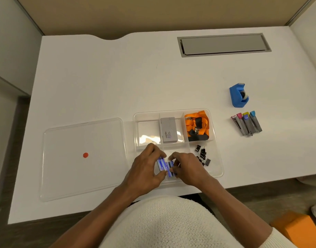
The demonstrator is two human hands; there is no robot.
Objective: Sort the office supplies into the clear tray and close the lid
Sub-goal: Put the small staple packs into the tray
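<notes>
The clear tray [218,158] with dividers sits at the desk's front edge. It holds a grey box [168,129], an orange lanyard [197,126] and several black binder clips [202,155]. Over its front middle compartment, my left hand [146,169] and my right hand [187,168] both grip small blue boxes [165,166]. The clear lid [82,158], marked with a red dot, lies flat to the tray's left. A blue tape dispenser [238,94] and a bundle of grey staplers with coloured ends [246,123] rest on the desk to the right.
A grey cable hatch [223,44] is set in the desk at the back right. An orange object [296,228] lies on the floor at the lower right. The white desk [109,77] stretches behind the tray.
</notes>
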